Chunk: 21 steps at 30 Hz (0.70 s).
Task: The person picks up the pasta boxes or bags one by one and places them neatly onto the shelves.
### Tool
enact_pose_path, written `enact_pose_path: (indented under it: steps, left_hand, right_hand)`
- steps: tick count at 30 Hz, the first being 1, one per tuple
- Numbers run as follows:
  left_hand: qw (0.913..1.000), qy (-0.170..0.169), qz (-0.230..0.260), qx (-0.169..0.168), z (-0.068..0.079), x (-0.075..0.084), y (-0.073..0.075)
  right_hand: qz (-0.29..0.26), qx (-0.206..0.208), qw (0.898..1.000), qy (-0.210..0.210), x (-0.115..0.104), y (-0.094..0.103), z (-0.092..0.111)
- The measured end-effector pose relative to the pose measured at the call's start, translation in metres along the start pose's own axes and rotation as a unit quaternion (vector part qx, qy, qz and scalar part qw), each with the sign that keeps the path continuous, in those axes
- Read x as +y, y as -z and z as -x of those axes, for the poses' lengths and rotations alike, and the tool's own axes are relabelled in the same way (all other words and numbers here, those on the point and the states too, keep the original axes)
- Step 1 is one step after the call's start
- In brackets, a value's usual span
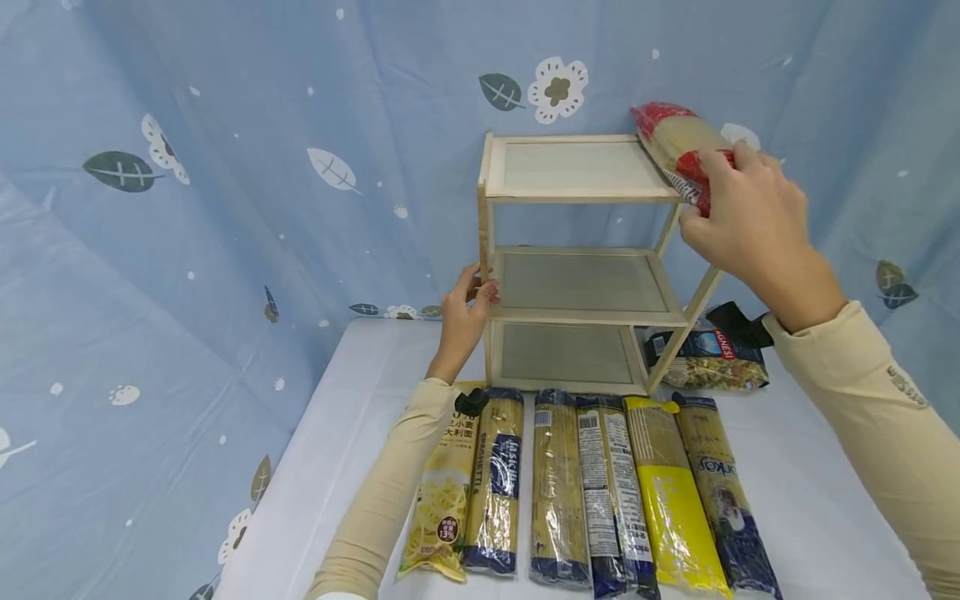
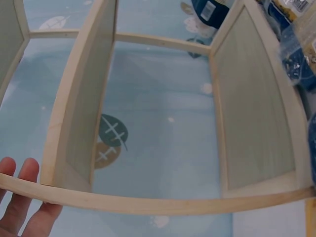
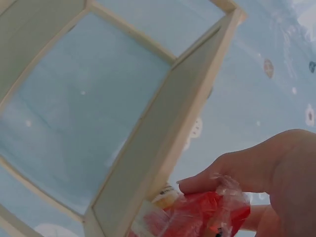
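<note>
A three-tier wooden shelf (image 1: 573, 317) stands at the back of the table. My left hand (image 1: 467, 310) grips its left upright at the middle tier; in the left wrist view, the fingers (image 2: 28, 170) come round the wooden side bar. Up at the right end of the top tier, my right hand (image 1: 753, 212) holds a clear and red plastic bag of pasta (image 1: 678, 137) by its near end. The bag lies slantwise across the top tier's right edge, its far end toward the curtain. In the right wrist view, the thumb presses on the crinkled red wrapper (image 3: 197, 212).
Several long spaghetti packets lie side by side before the shelf, including a yellow one (image 1: 675, 517) and a blue-labelled one (image 1: 498, 475). A dark bag of short pasta (image 1: 708, 358) lies by the shelf's right foot. Behind hangs a blue patterned curtain (image 1: 405, 108).
</note>
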<state>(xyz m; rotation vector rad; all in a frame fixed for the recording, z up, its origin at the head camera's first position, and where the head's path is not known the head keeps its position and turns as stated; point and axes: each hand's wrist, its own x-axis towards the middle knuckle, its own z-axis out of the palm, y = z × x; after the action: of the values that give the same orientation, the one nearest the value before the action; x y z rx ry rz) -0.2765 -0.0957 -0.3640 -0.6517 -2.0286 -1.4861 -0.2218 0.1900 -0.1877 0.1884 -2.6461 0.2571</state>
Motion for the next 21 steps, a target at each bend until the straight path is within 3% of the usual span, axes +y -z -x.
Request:
enact_pose_path:
  steps: [13,21]
  left_hand:
    - [1.0000,0.000,0.004,0.003,-0.001,0.000,0.001]
    - [0.9999,0.009,0.013,-0.001,-0.001,-0.002,0.000]
  right_hand:
    - [-0.059,0.029,0.998,0.017,0.000,0.009,0.015]
    - [-0.088,0.083,0.991,0.061,0.007,0.011,0.036]
